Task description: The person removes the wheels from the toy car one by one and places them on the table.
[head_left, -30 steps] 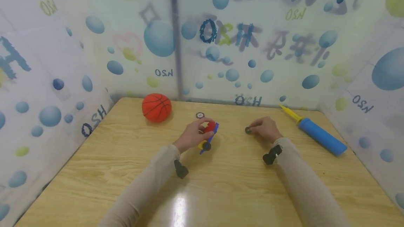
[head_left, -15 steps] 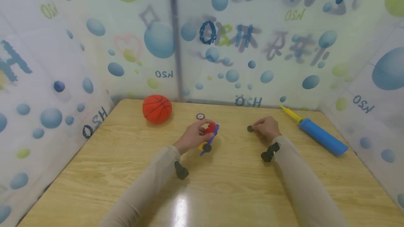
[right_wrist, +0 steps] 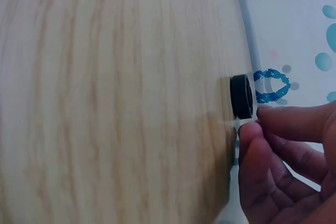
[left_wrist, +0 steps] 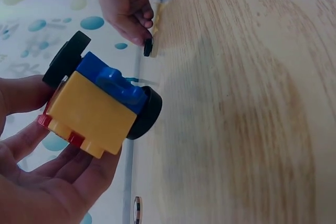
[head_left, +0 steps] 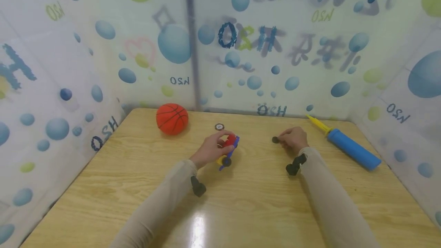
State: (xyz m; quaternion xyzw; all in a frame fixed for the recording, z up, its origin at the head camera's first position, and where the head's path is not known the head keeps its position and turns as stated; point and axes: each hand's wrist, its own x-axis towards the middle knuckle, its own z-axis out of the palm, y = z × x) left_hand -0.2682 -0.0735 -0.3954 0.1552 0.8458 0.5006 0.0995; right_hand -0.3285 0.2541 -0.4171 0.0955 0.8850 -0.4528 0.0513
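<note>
We work at a pale wooden worktop (head_left: 144, 171) with a bold grain and a glossy patch of glare near its front edge. Plastic sheeting printed with blue and green bubbles (head_left: 103, 49) walls it in on three sides.

Our left hand (head_left: 209, 149) curls its grip around a toy car (head_left: 228, 149) of red, yellow and blue blocks near the middle of the worktop; the left wrist view shows it cradled in the fingers, two black wheels fitted. Our right hand (head_left: 292, 139), well apart to the right, pinches a loose black wheel (head_left: 275, 139) at its fingertips (right_wrist: 251, 129).

An orange ball (head_left: 172, 118) sits at the far left, a small round disc (head_left: 219, 127) just beyond the car, and a blue air pump (head_left: 348, 149) with a yellow nozzle lies at the far right.
</note>
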